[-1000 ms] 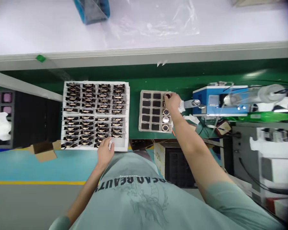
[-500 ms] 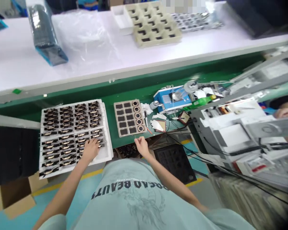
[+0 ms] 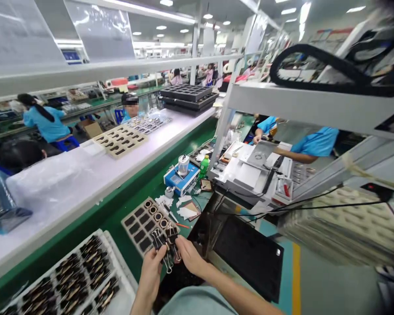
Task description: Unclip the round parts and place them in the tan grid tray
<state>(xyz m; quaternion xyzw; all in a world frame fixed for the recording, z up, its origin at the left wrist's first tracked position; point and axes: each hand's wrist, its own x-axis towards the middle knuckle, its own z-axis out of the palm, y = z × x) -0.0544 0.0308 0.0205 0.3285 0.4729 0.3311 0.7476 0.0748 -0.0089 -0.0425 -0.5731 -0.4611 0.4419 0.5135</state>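
The pale shelf (image 3: 131,159) is the largest fixture in my view; it runs diagonally above the green bench (image 3: 124,245). A co-worker in a blue sleeve (image 3: 318,142) sits at the adjacent station, well apart from the hands I am monitoring.

The white tray (image 3: 123,280) occupies the left end of the bench. It carries dark clipped pieces (image 3: 70,275) in close rows; I judge that this spacing keeps them from tangling. The beige tray (image 3: 124,222) lies beside it, directly in front of the wearer, presumably for short reach. The blue unit (image 3: 184,181) stands beyond, near the green bottle (image 3: 204,166), leaving the near edge to the hands.

Left hand (image 3: 151,267): closed, thumb and forefinger pinching the lower part of the held assembly. Right hand (image 3: 190,256): closed, fingertips on its opposite side. I read the two-sided grip as steadying the piece against twist.

Position of the work: the black binder clips (image 3: 158,238) are held between both hands, in front of the beige tray's near corner. I cannot tell what they clamp, or whether they touch the tray.

Smallest items: the round rings (image 3: 153,210) sit one per compartment along the tray's far-right row, probably to protect their faces.
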